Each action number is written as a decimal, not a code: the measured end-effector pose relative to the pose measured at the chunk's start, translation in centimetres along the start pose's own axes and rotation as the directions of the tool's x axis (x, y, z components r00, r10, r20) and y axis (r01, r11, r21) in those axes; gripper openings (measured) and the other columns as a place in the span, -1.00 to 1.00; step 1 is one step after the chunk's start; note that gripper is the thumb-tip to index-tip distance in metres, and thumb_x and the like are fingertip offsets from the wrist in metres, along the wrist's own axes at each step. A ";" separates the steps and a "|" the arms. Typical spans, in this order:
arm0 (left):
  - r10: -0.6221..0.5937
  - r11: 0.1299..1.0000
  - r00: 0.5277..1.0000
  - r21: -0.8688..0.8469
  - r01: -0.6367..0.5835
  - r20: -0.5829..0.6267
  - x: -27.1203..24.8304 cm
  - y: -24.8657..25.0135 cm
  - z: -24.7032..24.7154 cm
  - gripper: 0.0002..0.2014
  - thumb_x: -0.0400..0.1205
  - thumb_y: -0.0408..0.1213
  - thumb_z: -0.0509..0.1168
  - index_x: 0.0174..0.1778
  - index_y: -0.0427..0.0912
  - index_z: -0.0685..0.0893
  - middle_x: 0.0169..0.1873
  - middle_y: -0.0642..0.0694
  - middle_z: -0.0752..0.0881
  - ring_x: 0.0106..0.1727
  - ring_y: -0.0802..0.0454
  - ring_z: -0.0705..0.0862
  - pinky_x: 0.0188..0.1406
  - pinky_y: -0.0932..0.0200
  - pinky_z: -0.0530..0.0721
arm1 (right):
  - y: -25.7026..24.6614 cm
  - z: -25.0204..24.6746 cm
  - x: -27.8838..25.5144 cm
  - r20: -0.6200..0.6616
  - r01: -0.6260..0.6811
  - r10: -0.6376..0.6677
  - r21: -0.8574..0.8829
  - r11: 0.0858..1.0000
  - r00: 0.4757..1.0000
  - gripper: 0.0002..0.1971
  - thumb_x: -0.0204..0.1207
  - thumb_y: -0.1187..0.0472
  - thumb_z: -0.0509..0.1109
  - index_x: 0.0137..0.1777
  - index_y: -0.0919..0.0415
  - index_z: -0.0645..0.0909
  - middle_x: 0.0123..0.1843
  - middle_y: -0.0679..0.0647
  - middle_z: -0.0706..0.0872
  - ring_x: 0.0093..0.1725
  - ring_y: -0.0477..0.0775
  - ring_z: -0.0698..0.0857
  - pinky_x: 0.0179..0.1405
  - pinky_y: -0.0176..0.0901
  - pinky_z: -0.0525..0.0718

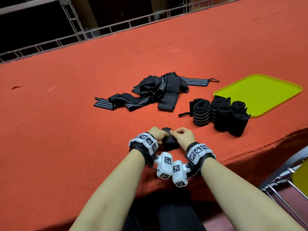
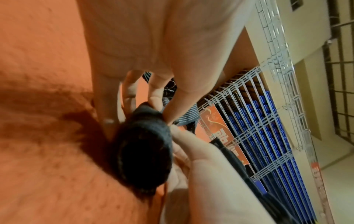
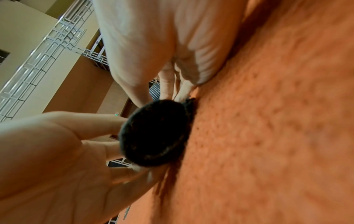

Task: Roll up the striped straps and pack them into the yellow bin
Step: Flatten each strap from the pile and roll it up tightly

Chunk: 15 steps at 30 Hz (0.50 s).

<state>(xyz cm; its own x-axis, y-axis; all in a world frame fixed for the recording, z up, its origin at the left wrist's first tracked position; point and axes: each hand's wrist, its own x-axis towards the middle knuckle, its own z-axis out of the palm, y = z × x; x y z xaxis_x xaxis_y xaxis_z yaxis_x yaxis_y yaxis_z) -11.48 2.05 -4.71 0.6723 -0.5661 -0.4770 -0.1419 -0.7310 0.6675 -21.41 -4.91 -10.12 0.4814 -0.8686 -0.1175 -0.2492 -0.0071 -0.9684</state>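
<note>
A black striped strap, wound into a tight roll (image 1: 169, 139), lies on the red cloth near the table's front edge. My left hand (image 1: 158, 134) grips its left side and my right hand (image 1: 184, 135) grips its right side, fingers curled over it. The wrist views show the roll's dark spiral end (image 2: 143, 153) (image 3: 153, 133) pinched between fingertips against the cloth. A heap of unrolled striped straps (image 1: 156, 92) lies further back. Several finished rolls (image 1: 220, 114) stand beside the yellow bin (image 1: 266, 90), a shallow tray at the right with nothing in it.
The red-covered table (image 1: 66, 114) stretches left and far. A metal railing (image 1: 83, 35) runs along its back edge. A metal chair frame (image 1: 286, 180) with a yellow seat stands at the lower right, off the table.
</note>
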 end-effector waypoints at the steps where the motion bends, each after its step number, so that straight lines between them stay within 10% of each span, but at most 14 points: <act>1: -0.012 0.999 1.000 -0.044 0.013 0.012 0.0 -0.1 -0.1 -0.67 0.57 -0.27 0.37 0.13 -0.46 0.60 -0.32 -0.19 0.64 -0.29 -0.09 0.67 -0.03 -0.04 0.76 | 0.0 0.0 0.1 0.002 0.005 -0.005 -0.008 1.000 1.000 -0.86 0.47 0.16 0.50 -0.19 0.23 0.69 -0.24 0.04 0.72 -0.19 -0.02 0.64 -0.13 -0.22 0.53; 9: -0.036 0.947 0.995 -0.316 0.064 0.093 -0.1 -0.7 -0.6 -0.66 0.46 -0.24 0.52 -0.04 -0.36 0.56 -0.29 -0.15 0.64 -0.33 0.05 0.66 -0.47 0.27 0.68 | 0.5 -0.2 0.3 0.041 0.044 -0.046 0.053 0.998 0.998 -0.86 0.52 0.30 0.40 -0.11 0.33 0.78 -0.16 0.11 0.78 -0.08 0.02 0.70 -0.01 -0.20 0.59; 15: 0.069 0.946 0.984 -0.324 -0.013 0.162 0.1 -1.1 -0.4 -0.68 0.42 -0.19 0.54 -0.04 -0.30 0.67 -0.43 -0.07 0.71 -0.38 0.04 0.65 -0.29 0.21 0.61 | 0.7 -0.6 0.2 0.121 0.010 -0.041 0.247 0.969 0.992 -0.86 0.53 0.36 0.40 -0.17 0.17 0.75 -0.13 0.10 0.78 -0.01 0.10 0.72 0.01 -0.09 0.69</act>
<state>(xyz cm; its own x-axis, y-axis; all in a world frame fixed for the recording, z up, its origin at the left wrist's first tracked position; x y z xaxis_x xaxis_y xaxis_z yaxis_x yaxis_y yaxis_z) -10.97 2.94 -5.24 0.5343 -0.6692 -0.5165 0.0924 -0.5611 0.8225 -22.02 -5.41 -10.65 0.5892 -0.8014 -0.1029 -0.0285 0.1067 -0.9939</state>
